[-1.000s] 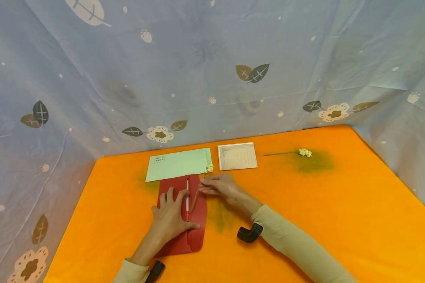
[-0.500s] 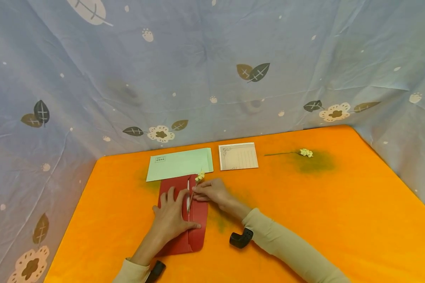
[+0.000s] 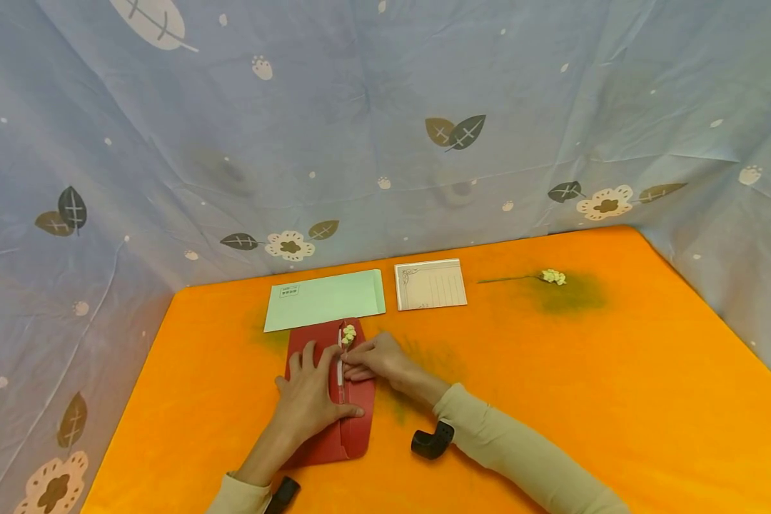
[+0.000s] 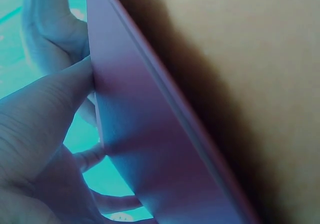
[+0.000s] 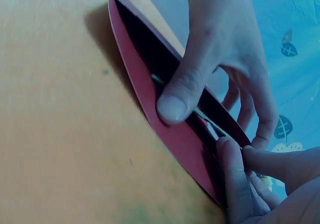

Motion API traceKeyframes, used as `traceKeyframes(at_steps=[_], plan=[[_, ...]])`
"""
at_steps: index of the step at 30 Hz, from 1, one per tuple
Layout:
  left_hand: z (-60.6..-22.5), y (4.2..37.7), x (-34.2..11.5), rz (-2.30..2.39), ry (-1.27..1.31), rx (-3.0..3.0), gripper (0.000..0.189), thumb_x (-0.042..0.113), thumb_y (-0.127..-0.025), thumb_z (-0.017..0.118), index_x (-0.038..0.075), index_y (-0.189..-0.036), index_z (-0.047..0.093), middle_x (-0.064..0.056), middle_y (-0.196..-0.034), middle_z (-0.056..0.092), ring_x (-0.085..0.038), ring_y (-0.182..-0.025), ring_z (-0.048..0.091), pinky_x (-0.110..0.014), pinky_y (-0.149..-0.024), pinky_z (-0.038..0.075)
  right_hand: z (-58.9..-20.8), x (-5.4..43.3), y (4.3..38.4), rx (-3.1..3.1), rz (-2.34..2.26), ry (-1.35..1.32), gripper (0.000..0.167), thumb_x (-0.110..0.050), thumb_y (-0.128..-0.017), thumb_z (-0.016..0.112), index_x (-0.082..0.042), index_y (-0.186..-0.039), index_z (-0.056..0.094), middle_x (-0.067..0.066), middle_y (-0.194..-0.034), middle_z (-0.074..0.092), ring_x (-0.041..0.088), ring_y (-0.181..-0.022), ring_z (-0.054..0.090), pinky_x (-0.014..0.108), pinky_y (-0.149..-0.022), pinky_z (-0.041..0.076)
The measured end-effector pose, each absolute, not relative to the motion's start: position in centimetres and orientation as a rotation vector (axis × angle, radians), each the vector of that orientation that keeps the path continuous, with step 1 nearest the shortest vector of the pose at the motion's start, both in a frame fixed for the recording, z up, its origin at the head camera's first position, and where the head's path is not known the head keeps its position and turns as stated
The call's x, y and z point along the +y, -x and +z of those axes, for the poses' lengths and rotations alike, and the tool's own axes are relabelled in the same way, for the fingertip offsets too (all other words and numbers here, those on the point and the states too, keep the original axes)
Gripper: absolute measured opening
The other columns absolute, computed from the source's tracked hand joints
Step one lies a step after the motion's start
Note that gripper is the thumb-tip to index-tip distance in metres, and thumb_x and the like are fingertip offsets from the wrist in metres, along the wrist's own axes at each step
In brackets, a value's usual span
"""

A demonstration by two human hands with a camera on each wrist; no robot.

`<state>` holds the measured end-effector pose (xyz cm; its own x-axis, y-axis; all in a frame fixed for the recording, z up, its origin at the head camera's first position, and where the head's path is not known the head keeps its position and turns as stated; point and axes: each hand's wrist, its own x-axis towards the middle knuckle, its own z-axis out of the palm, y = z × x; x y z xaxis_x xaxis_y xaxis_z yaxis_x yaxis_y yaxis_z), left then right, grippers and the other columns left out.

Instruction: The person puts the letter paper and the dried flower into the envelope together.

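A red envelope lies on the orange cloth with its flap folded out to the right. My left hand is spread over it, fingertips on the body and thumb on the flap. In the right wrist view, that thumb presses the flap's inner side. A white strip shows at the envelope's opening. My right hand pinches the stem of a dried flower by the opening. Its pale yellow head lies at the top end of the opening, while the fingers hide part of the stem.
Behind the red envelope lies a pale green envelope. A lined card with a corner ornament is right of it. Farther right lies a second dried flower. A patterned grey-blue curtain borders the table.
My right hand has moved left and slightly toward me with the flower, bringing its stem from over the flap to the opening. The left hand stays in place.
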<state>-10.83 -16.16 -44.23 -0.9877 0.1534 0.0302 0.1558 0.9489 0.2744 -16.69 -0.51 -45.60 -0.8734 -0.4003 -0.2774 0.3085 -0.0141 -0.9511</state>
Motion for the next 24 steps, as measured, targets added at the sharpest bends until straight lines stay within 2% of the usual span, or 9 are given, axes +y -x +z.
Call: traceKeyframes(at_steps=[6, 13, 24], plan=[[-44.4, 10.8, -16.2, -0.451, 0.250, -3.077, 0.101, 0.061, -0.055, 0.088, 0.021, -0.137, 0.046, -0.024, -0.144, 0.034, -0.046, -0.122, 0.036, -0.073, -0.076, 0.038, -45.7, -1.2, 16.3, 1.765, -1.935, 0.083, 0.018, -0.002, -0.090, 0.068, 0.015, -0.093, 0.071, 0.022, -0.077, 0.071, 0.021, -0.064, 0.072, 0.032, -0.061, 0.058], [-44.4, 10.8, -16.3, -0.449, 0.255, -3.070, 0.100, 0.061, -0.055, 0.088, 0.020, -0.136, 0.047, -0.023, -0.143, 0.035, -0.045, -0.121, 0.037, -0.073, -0.076, 0.038, -45.6, -1.8, 16.2, 1.869, -1.880, 0.095, 0.019, -0.003, -0.090, 0.067, 0.015, -0.086, 0.072, 0.025, -0.074, 0.070, 0.024, -0.060, 0.071, 0.032, -0.056, 0.057], [-44.4, 10.8, -16.2, -0.431, 0.254, -3.074, 0.100, 0.061, -0.055, 0.088, 0.020, -0.136, 0.046, -0.023, -0.142, 0.035, -0.046, -0.121, 0.036, -0.072, -0.075, 0.039, -45.8, -2.5, 16.0, 2.277, -1.666, 0.296, 0.016, 0.000, -0.086, 0.067, 0.002, -0.072, 0.075, 0.007, -0.056, 0.066, 0.016, -0.044, 0.064, 0.026, -0.045, 0.053]])
